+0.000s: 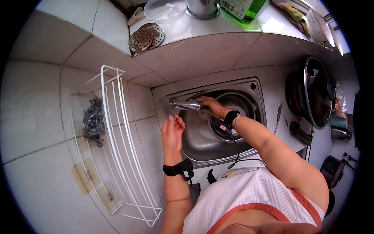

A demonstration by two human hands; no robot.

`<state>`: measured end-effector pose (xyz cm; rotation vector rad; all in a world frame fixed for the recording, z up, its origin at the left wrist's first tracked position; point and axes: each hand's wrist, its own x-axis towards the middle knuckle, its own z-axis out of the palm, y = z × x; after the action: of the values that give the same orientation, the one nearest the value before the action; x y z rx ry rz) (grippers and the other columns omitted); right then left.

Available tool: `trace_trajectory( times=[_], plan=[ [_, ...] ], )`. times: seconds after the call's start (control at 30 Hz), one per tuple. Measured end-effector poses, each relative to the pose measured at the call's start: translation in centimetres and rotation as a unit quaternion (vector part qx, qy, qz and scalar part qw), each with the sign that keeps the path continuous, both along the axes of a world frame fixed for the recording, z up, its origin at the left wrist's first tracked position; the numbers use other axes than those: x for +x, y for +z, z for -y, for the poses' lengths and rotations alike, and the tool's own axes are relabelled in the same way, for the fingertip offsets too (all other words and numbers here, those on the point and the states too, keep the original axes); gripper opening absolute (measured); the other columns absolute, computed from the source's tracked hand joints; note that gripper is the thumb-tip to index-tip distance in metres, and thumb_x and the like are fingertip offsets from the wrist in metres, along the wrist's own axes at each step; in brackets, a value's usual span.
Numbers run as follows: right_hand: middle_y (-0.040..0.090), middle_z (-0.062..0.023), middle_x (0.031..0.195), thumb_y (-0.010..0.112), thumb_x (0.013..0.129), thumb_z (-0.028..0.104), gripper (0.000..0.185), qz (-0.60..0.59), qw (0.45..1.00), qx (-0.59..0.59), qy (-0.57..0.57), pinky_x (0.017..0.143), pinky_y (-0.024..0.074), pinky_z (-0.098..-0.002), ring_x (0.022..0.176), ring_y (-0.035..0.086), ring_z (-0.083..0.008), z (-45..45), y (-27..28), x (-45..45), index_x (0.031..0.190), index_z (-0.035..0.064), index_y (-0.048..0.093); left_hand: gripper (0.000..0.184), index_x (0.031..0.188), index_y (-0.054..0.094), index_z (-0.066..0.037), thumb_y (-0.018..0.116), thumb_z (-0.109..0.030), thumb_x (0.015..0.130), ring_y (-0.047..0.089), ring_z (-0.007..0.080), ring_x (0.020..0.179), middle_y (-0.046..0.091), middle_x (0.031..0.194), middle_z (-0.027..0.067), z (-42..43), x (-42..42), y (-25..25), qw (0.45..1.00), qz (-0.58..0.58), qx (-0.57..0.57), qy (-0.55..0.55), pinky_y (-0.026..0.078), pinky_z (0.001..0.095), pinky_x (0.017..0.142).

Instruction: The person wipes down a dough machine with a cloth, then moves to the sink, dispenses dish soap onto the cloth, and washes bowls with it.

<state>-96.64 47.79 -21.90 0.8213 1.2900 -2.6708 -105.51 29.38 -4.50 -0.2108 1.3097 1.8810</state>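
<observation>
My right hand (212,107) is over the sink (194,142), with its fingers closed at the tip of the metal tap (185,105). A blurred greyish patch shows just under these fingers; whether it is water or a held item is unclear. Below and beside that hand, a round metal pan (249,105) sits in the basin, partly covered by my wrist. To the left of the basin my left hand (173,132) is raised near the tap's base. Its fingers are apart and loosely bent, with nothing visible in them.
A white wire rack (117,128) on the left wall holds a steel wool scrubber (94,121). Perforated drain covers (146,38), a clear plastic bowl (165,9) and a green bottle (243,9) line the ledge. A lidded pan (317,93) stands right of the sink.
</observation>
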Motion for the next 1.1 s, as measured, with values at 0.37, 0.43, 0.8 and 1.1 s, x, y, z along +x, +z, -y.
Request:
trace_trajectory(
  times=[0.37,0.43,0.8,1.1],
  plan=[
    [0.061,-0.0057,0.103,0.055,0.090,0.024,0.024,-0.011,0.979,-0.157,-0.130,0.076,0.0507,-0.0341,0.093,0.060,-0.0179,0.0,3.8,2.2,0.108,0.0075,0.055,0.033,0.103,0.050,-0.001,0.045,-0.033,0.096,0.052,0.0129,0.082,0.053,0.089,0.0062,1.0,4.0,-5.0,0.972,-0.225,-0.065,0.017,0.045,0.0264,0.077],
    [0.062,-0.0054,0.102,0.055,0.091,0.026,0.024,-0.004,0.975,-0.186,-0.124,0.076,0.0512,-0.0345,0.092,0.061,-0.0181,0.4,4.2,3.3,0.107,0.0083,0.056,0.041,0.112,0.050,-0.003,0.043,-0.040,0.095,0.055,0.0172,0.094,0.055,0.102,0.0072,0.5,6.3,-7.7,0.969,-0.236,-0.059,0.042,0.043,0.0313,0.087],
    [0.027,-0.0153,0.145,0.047,0.092,0.025,0.039,-0.054,0.900,0.420,0.103,0.107,0.0232,-0.0433,0.134,0.025,-0.0342,5.8,5.8,7.9,0.130,0.0167,0.048,0.047,0.137,0.035,-0.012,0.034,-0.036,0.096,0.033,0.0227,0.130,0.039,0.139,0.0046,-3.8,10.6,-17.4,0.956,0.259,0.114,0.078,0.028,0.0429,0.107],
    [0.028,-0.0158,0.145,0.037,0.095,0.034,0.044,0.071,0.896,0.430,0.088,0.106,0.0155,-0.0548,0.138,0.016,-0.0312,5.4,0.9,6.0,0.131,0.0106,0.046,0.042,0.134,0.039,-0.013,0.039,-0.031,0.096,0.039,0.0201,0.126,0.041,0.138,0.0034,-4.2,12.3,-12.9,0.905,0.399,0.103,0.103,0.028,0.0362,0.108]
  ],
)
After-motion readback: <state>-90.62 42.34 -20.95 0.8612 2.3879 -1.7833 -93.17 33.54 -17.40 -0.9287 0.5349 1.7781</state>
